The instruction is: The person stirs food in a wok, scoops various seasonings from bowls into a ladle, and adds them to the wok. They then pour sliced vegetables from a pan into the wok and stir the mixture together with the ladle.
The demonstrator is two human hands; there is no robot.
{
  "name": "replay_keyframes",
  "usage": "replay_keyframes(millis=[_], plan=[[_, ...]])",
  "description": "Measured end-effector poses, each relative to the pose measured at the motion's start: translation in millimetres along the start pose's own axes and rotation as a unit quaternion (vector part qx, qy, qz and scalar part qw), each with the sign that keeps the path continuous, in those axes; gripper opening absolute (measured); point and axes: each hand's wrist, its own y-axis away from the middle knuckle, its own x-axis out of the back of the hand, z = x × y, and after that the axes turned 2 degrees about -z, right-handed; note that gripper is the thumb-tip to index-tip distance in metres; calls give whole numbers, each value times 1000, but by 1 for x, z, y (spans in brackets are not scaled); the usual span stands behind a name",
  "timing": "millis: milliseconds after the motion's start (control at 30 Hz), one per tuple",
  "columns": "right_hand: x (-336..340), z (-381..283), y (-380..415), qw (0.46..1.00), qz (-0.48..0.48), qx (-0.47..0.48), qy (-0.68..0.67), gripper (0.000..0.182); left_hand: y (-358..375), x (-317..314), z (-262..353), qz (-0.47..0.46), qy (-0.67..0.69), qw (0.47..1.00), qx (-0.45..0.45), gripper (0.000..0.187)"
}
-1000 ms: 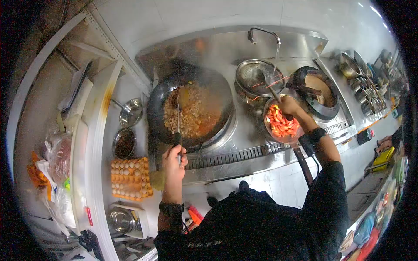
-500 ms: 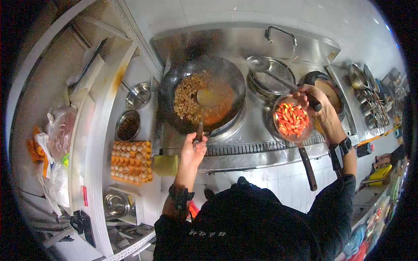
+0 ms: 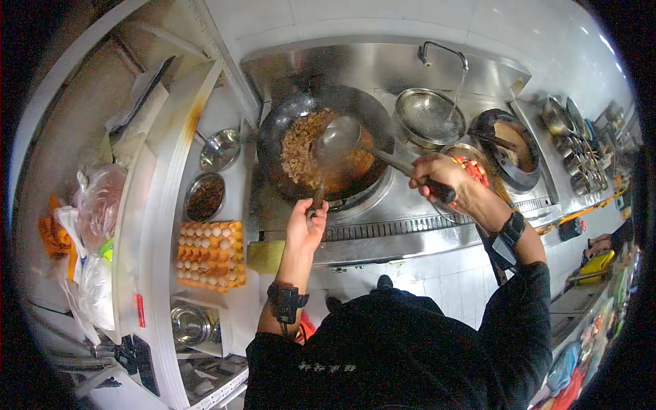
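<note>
My left hand (image 3: 305, 225) is closed round the wooden handle of a utensil (image 3: 319, 195) that reaches into the black wok (image 3: 283, 184); its head is hidden. In my right hand (image 3: 441, 178) is a long-handled ladle (image 3: 342, 133), its round metal bowl over the middle of the wok. Brown minced food (image 3: 295, 154) lies on the wok's left side, with reddish oil or sauce (image 3: 352, 167) to its right. Chopped red peppers (image 3: 473, 167) in a bowl show partly behind my right hand and wrist.
Behind my right hand, a strainer (image 3: 429, 113) sits under a running tap (image 3: 444, 49). A dark pot (image 3: 526, 179) with light brown liquid is farther right. Left of the wok are a metal bowl (image 3: 220, 150), a bowl of dark bits (image 3: 205, 198) and an egg tray (image 3: 236, 273).
My right hand has swung the ladle left from near the strainer to over the wok, moving away from the pepper bowl. My left hand keeps its hold on the wooden handle.
</note>
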Motion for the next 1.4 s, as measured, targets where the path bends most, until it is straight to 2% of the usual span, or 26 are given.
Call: replay_keyframes(millis=[100,133,233,333,400,467,567,633,667,700,733,767,800,900,1033,1300,1400], plan=[[9,8,2,981,69,34,178,14,-4,3,8,-26,-11,999,15,21],[35,17,-13,930,28,114,348,26,-6,5,10,-26,-11,999,22,21],[73,29,-11,859,112,243,436,36,-9,6,12,-16,-38,999,19,20],[125,42,-32,768,196,252,556,39,1,-10,5,26,-135,990,-37,16],[175,71,-72,755,233,196,580,36,10,-21,-4,61,-227,969,-75,14],[193,78,-87,744,270,143,594,32,19,-30,-13,58,-343,929,-126,15],[214,99,-101,695,293,198,626,25,22,-31,-24,71,-455,867,-187,21],[214,82,-89,857,229,57,459,22,23,-28,-32,109,-505,831,-206,23],[211,71,-84,912,191,-19,362,21,23,-25,-32,93,-480,850,-195,23],[247,97,-107,964,167,-7,205,16,20,-23,-29,75,-455,868,-185,22],[252,90,-104,995,89,3,-54,15,16,-23,-29,53,-430,884,-175,22],[253,83,-99,951,6,14,-309,15,14,-23,-29,60,-402,899,-164,21],[252,78,-94,969,65,23,-237,15,12,-23,-28,66,-375,912,-154,20],[206,34,-48,942,18,-1,-336,15,8,-22,-27,61,-285,948,-130,16],[182,4,-25,934,7,-42,-354,17,-3,-5,-21,16,-201,976,-86,17],[106,-28,2,964,21,-24,-266,7,-25,23,4,-66,-120,991,2,22],[72,-27,3,946,-54,-62,-313,8,-28,26,12,-89,-101,991,21,24]])
